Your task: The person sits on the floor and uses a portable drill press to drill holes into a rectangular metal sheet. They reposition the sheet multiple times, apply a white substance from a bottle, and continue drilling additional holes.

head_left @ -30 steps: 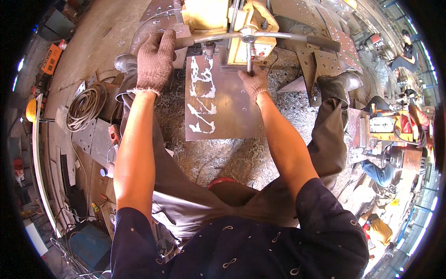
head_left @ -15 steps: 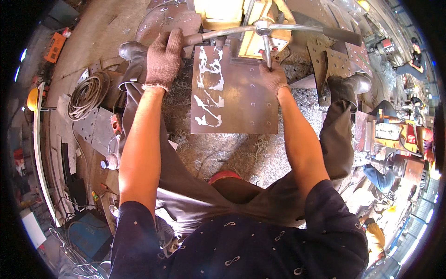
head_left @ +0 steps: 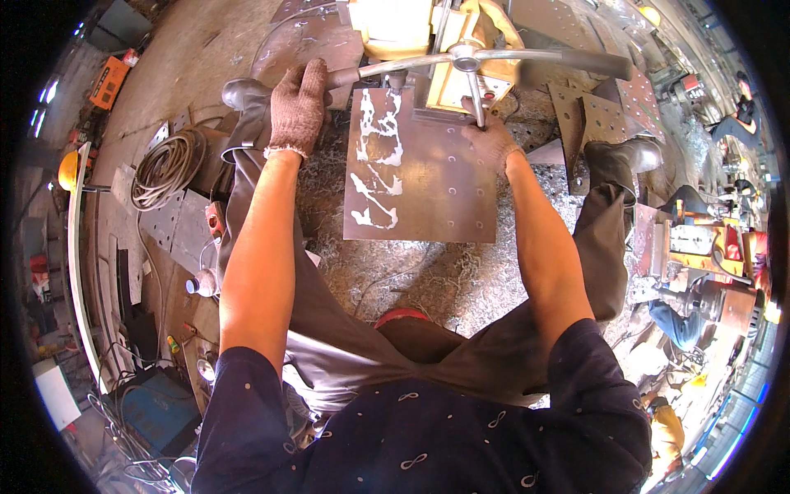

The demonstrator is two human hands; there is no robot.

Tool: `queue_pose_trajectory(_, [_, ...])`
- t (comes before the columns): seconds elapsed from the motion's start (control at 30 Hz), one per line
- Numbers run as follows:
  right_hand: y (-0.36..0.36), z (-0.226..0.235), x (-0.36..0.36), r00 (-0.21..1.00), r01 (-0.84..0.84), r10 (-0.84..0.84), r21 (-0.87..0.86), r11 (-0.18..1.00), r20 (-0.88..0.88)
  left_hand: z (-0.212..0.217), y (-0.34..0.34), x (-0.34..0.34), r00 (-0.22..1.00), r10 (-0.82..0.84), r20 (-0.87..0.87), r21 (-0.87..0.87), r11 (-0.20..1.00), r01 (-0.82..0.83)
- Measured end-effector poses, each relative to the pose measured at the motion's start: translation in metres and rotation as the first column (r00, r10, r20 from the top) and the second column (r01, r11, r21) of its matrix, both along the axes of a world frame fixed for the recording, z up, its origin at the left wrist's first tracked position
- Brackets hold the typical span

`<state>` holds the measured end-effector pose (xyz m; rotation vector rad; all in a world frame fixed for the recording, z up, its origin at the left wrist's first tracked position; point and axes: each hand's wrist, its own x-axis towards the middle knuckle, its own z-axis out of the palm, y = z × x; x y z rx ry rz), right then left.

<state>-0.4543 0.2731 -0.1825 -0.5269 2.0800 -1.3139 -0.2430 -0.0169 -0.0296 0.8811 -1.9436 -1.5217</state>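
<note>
- The spoked feed handle (head_left: 466, 58) of a yellow drill machine (head_left: 428, 33) is being held at two of its arms — the hub is sitting straight ahead of the body, just above the far edge of the steel plate (head_left: 420, 177).
- The left hand (head_left: 298, 103), gloved, is being closed around the end of the arm that is pointing left; its long axis is running nearly level across the view.
- The right hand (head_left: 491, 136), also gloved, is being wrapped around the arm hanging down from the hub — it is lying nearer the hub than the left.
- The plate, streaked with white fluid and dotted with small holes, is lying flat between the forearms on a floor strewn with metal shavings (head_left: 428, 280).
</note>
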Motion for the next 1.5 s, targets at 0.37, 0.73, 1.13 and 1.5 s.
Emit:
queue_pose_trajectory(0.37, [0.068, 0.017, -0.013, 0.449, 0.348, -0.159, 0.009, 0.938, -0.879, 0.014, -0.008, -0.016, 0.999, -0.024, -0.035, -0.593, 0.806, -0.001])
queue_pose_trajectory(0.73, [0.087, 0.188, -0.038, 0.544, 0.273, 0.306, 0.510, 0.815, -0.781, 0.019, 0.021, -0.015, 0.969, -0.188, -0.158, -0.196, 0.968, 0.156])
queue_pose_trajectory(1.13, [0.077, 0.198, -0.020, 0.534, 0.329, 0.374, 0.594, 0.734, -0.758, -0.096, 0.114, 0.049, 0.881, -0.400, 0.251, 0.320, 0.894, 0.315])
queue_pose_trajectory(1.5, [0.079, 0.207, -0.040, 0.510, 0.310, 0.415, 0.611, 0.729, -0.753, -0.127, 0.160, 0.046, 0.786, -0.555, 0.273, 0.232, 0.831, 0.506])
